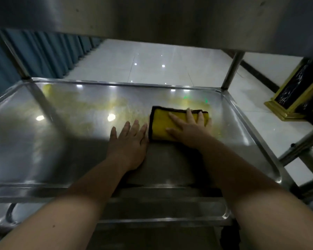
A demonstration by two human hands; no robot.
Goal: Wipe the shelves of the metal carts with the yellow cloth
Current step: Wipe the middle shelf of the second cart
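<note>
At the far left a blue curtain (34, 55) hangs behind the cart. You work on the middle shelf (43, 141) of the metal cart, under an upper shelf (152, 18) that fills the top of the view. Your left hand (128, 141) lies flat on the bare steel, its fingers (125, 129) straight and a little apart, holding nothing. Just beside its forefinger lies the yellow cloth (161, 123), folded, on the right half of the shelf. Your right hand (188, 129) presses it down, fingers (189, 116) spread and straight, not curled round it.

The risk, I think, is this: under a flat palm only, the cloth can slip out or unfold when you push hard, and the corners by the raised rim can be missed. Leaning on the left hand may leave prints on the steel, or push the cart away.

The yellowish haze (90, 105) on the steel I cannot judge: it may be dirt or a reflection. The lower shelf (161, 213) is mostly hidden by your arms.
</note>
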